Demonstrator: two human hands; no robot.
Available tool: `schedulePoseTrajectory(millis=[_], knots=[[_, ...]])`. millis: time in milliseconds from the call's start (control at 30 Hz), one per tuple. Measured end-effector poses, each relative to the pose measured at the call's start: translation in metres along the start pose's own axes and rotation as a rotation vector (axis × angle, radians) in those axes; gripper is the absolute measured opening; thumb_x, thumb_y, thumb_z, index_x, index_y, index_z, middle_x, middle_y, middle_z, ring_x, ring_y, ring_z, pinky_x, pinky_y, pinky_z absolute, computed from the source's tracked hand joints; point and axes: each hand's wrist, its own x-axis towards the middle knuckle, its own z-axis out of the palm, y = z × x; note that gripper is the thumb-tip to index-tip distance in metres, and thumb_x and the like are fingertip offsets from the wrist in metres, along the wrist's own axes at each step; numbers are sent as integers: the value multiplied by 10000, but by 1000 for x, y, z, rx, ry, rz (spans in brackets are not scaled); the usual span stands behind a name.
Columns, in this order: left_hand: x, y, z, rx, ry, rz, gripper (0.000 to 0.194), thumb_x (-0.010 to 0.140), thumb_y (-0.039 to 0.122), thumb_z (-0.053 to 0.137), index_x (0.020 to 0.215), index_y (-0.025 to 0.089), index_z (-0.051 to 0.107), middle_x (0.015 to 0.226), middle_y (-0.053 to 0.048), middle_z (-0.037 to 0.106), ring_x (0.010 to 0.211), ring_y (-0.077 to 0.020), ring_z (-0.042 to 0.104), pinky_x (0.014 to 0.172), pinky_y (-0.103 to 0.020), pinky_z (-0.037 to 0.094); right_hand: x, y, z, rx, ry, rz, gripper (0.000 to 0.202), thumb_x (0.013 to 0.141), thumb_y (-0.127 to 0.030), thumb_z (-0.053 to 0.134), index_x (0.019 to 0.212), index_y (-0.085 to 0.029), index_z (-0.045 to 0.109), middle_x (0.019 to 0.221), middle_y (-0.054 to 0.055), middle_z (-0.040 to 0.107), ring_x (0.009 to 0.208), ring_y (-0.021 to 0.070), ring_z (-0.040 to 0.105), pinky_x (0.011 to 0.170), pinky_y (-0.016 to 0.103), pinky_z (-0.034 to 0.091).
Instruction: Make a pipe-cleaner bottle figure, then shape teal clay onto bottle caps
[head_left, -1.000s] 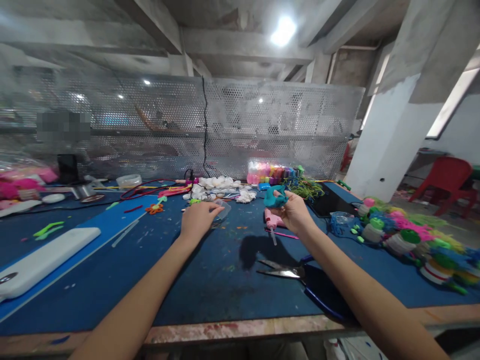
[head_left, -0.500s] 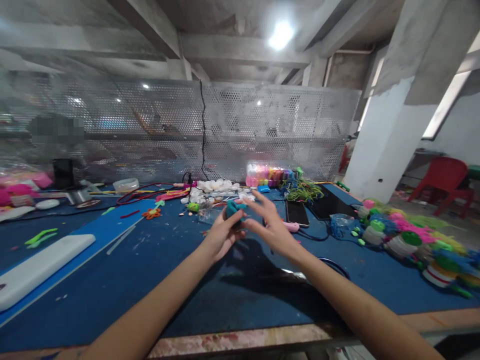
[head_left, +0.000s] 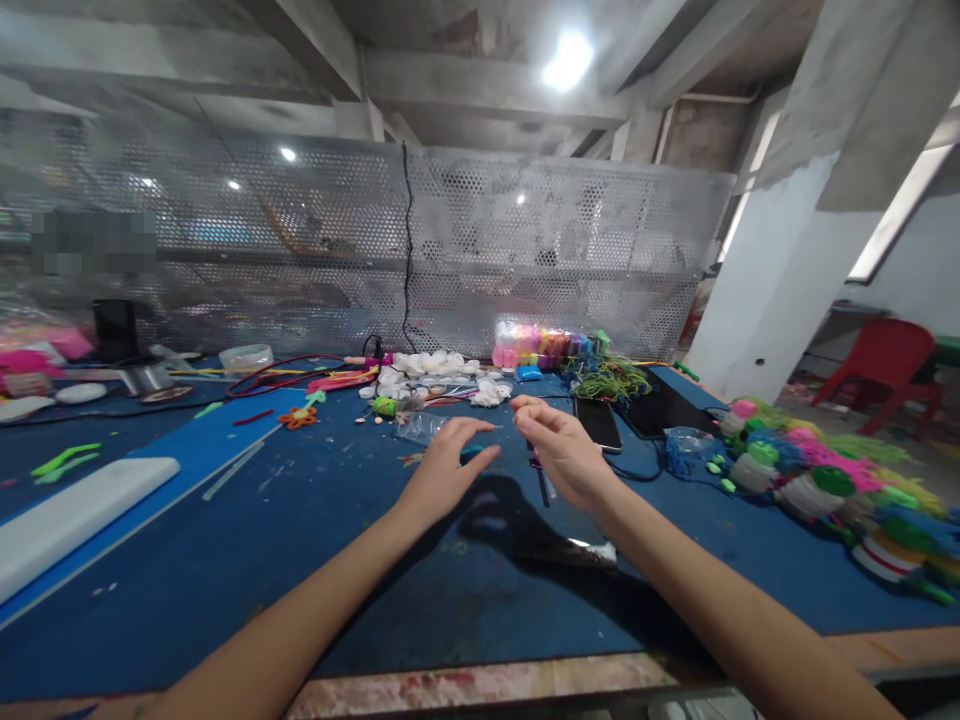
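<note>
My left hand [head_left: 439, 470] hovers over the blue table mat, thumb and fingers apart. Between thumb and forefinger shows a bit of a teal soft piece [head_left: 472, 453]; mostly hidden, it seems to lie beyond the hand, not gripped. To its right, my right hand [head_left: 566, 450] has its thumb and fingertips pinched together. Whatever is in that pinch, if anything, is too small to make out. Below the right fingers a dark narrow strip [head_left: 544, 487] is partly visible. A crumpled clear plastic piece [head_left: 420, 428] lies just past my left hand.
White puffy pieces [head_left: 435, 370] and packed coloured bundles [head_left: 540, 345] line the back, before a perforated metal screen [head_left: 525, 240]. A phone [head_left: 598, 424] lies behind my right hand. Decorated jars [head_left: 814, 490] stand at right; a white long case [head_left: 90, 515] and orange flower [head_left: 298, 418] are left.
My left hand has opened from around the teal piece and sits slightly lower. My right hand's spread fingers have closed into a pinch. The view has shifted a little.
</note>
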Motion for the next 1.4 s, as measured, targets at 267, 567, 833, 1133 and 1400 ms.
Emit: schedulePoseTrajectory(millis=[267,567,833,1133,1400], knots=[[-10,30,-2,-130,190,77,187,843,354,572,861,216,698,870,-28,712,831,-198,633,792,-300,449,-4,15,-1,-223,-25,-95,225,676,-440,729,695,-217,715,991,52,574,1014,225,543,945,402,387],[-11,30,1,-109,219,39,216,854,325,531,792,194,690,824,-33,713,791,-196,638,771,-305,456,-5,20,-3,-271,-17,-140,131,720,-370,716,726,-240,738,972,36,580,1001,203,550,940,384,404],[-10,29,-1,71,302,54,161,764,242,547,687,187,677,703,-31,697,694,-194,629,726,-325,451,-7,17,-2,-414,-64,-142,110,739,-339,705,782,-255,761,1048,51,606,1061,221,554,971,410,389],[0,11,-11,164,337,65,194,798,253,544,783,197,730,818,-36,753,790,-202,671,785,-332,471,-17,8,-1,-893,-147,-332,256,818,-321,638,1065,-286,698,1308,61,520,1237,230,428,1061,431,285],[1,4,-15,411,139,400,274,923,299,437,946,204,693,900,-42,755,830,-190,673,956,-435,362,-6,8,-9,-737,-139,-170,289,846,-453,556,892,-246,753,1271,85,545,1225,240,464,1060,443,276]])
